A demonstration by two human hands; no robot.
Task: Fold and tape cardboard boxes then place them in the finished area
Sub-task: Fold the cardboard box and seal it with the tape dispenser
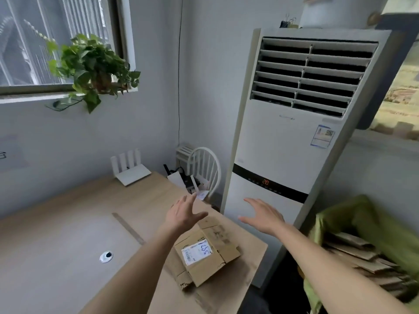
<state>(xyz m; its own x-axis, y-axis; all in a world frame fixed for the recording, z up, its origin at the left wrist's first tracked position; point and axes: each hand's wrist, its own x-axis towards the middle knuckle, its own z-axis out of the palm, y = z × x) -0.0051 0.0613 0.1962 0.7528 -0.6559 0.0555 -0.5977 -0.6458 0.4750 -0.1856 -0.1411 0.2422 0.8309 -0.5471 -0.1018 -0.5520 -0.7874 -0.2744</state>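
A small cardboard box point(207, 254) with a white shipping label on top lies on the wooden table point(68, 223) near its right corner. One brown flap sticks out at its near left side. My left hand point(184, 213) hovers above the box's far left end, fingers spread and straight, holding nothing. My right hand point(263, 215) is raised to the right of the box, past the table's edge, palm facing left, also empty. Neither hand touches the box.
A tall white air conditioner point(290, 137) stands just right of the table. A green bin point(362, 225) holding flattened cardboard sits at the far right. A white router point(130, 169), a ruler point(128, 227) and a cable hole point(106, 256) are on the table. A white chair point(205, 171) stands behind.
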